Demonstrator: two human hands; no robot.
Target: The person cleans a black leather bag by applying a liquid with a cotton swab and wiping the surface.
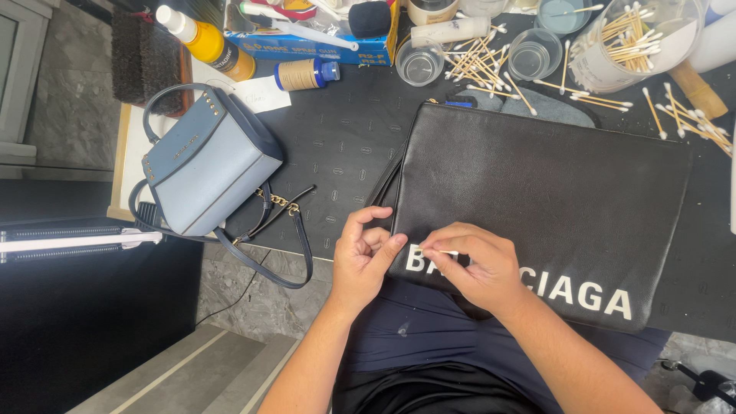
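Both hands (429,264) on black pouch (552,192)

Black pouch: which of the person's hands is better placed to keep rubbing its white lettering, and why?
Probably the right hand: it pinches a cotton swab against the black pouch, while the left hand only steadies the edge.

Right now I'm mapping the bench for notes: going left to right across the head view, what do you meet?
Lamp bar → blue handbag → left hand → right hand → black pouch.
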